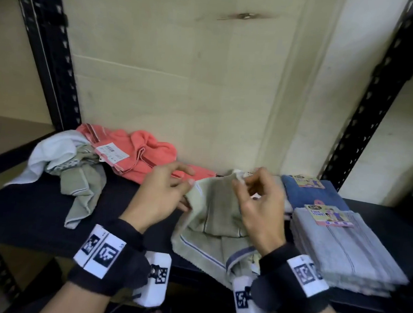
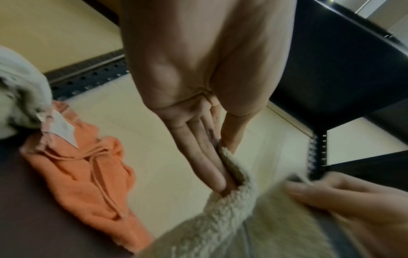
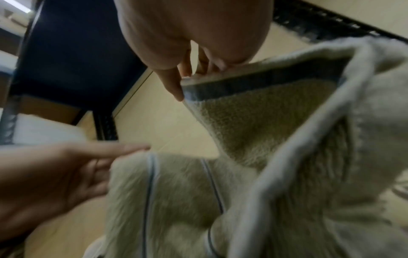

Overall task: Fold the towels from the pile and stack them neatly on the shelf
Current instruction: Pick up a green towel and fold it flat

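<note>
Pinching the beige towel (image 1: 210,220) at centre frame, left hand (image 1: 157,197) and right hand (image 1: 258,204) each gripping a top corner with thumb and fingertips. Risking uneven corners, a crooked fold, beside the folded stack (image 1: 340,249) at lower right.

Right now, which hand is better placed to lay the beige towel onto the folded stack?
Right. The right hand pinches the beige towel beside the folded stack; the left hand holds its far edge, nearer the pile.

head cam looks down at shelf (image 1: 38,208), wrist cams close-up, share towel (image 2: 232,218)
</note>
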